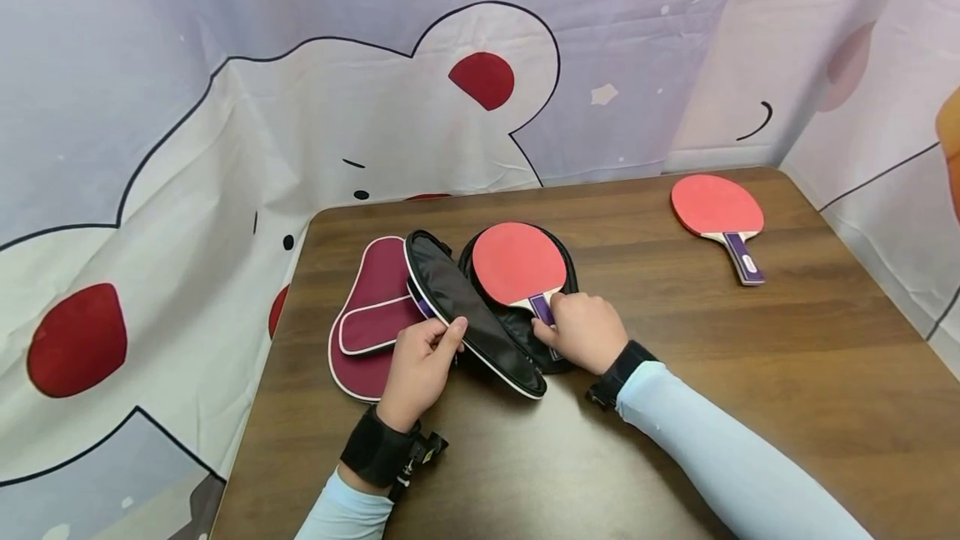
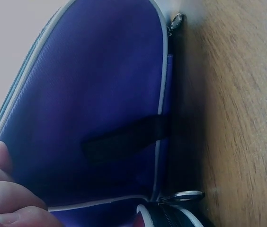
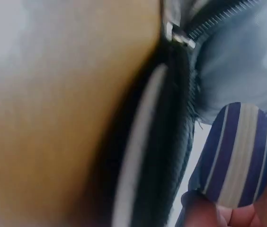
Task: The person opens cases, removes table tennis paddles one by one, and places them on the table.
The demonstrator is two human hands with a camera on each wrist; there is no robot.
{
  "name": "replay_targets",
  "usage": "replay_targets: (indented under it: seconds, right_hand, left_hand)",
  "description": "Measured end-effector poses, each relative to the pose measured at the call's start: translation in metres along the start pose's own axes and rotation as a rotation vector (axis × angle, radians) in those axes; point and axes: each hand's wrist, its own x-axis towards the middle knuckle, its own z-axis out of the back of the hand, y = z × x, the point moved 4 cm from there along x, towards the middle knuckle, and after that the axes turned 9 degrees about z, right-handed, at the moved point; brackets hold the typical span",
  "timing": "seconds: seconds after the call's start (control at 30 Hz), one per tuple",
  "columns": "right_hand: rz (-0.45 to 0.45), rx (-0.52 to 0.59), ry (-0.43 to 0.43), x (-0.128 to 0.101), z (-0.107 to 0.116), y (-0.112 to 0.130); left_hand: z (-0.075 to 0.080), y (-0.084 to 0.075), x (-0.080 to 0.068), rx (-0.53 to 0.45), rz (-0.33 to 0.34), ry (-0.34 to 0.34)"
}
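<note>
My left hand [image 1: 420, 365] pinches the edge of the raised flap of a zippered paddle case [image 1: 472, 315]. The flap's black lining faces up in the head view; its purple outer side with a black strap [image 2: 119, 142] shows in the left wrist view. A red table tennis paddle [image 1: 519, 263] lies over the case's open half, and my right hand [image 1: 588, 330] grips its purple handle. In the right wrist view, the striped handle end [image 3: 237, 156] appears beside the case's zipper [image 3: 183, 40]. Part of the case's lower half is hidden under the paddle and flap.
A maroon paddle case [image 1: 367, 273] with white piping lies on the left, partly under the raised flap. Another red paddle [image 1: 717, 205] rests at the back right of the wooden table [image 1: 750, 357]. A printed curtain [image 1: 622, 40] hangs behind the table.
</note>
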Motion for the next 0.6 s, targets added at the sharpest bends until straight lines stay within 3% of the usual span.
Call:
replay_targets:
  seconds: [0.3, 0.6]
  right_hand:
    - [-0.018, 0.009, -0.047, -0.002, 0.011, -0.015]
    - [-0.027, 0.026, -0.034, -0.004, 0.015, -0.018]
  left_hand:
    - [0.000, -0.001, 0.000, -0.006, 0.008, 0.001]
    - [-0.003, -0.001, 0.001, -0.015, 0.016, -0.002]
